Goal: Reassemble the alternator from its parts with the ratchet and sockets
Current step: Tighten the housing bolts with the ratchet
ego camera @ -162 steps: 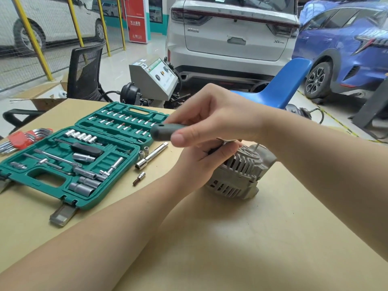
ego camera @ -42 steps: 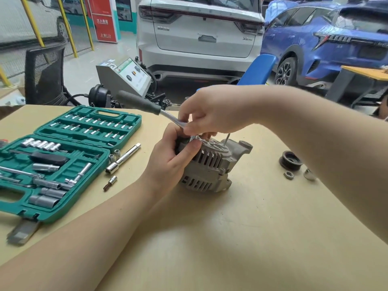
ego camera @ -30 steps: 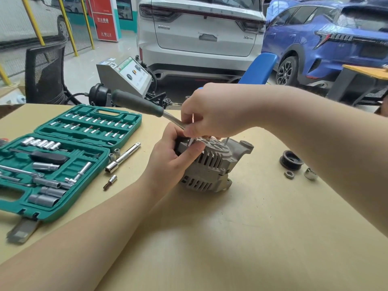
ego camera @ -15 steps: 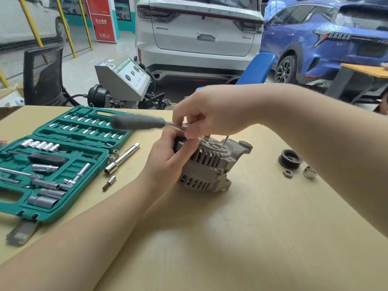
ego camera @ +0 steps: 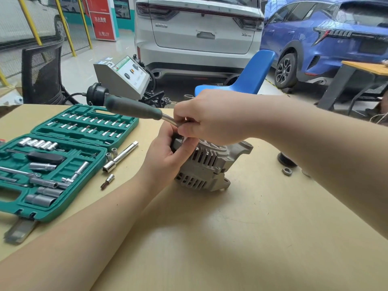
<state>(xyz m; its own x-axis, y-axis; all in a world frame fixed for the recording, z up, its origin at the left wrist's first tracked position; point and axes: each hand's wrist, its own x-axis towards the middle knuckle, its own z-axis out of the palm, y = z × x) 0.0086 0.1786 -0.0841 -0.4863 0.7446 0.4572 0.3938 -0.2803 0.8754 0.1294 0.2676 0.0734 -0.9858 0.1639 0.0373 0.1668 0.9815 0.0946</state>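
A grey finned alternator [ego camera: 210, 164] lies on the wooden table [ego camera: 231, 238] in the middle of the view. My left hand [ego camera: 168, 158] grips its left end. Above the housing, my right hand [ego camera: 212, 118] pinches the head end of the ratchet [ego camera: 134, 108], whose dark grip points up and to the left. The socket and the ratchet head are hidden under my fingers. At the right lie a black pulley [ego camera: 286, 159] and a loose nut [ego camera: 286, 171], partly behind my right forearm.
An open green socket case [ego camera: 90, 148] with several sockets and bits fills the table's left side. An extension bar [ego camera: 120, 157], small sockets [ego camera: 111, 153] and a bit [ego camera: 107, 181] lie beside it. Beyond the table stand a blue chair [ego camera: 252, 76], a grey tester box [ego camera: 126, 74] and parked cars.
The ratchet handle swung down toward level half a second ago and now points up-left again. My left hand keeps its grip on the alternator, which has not shifted.
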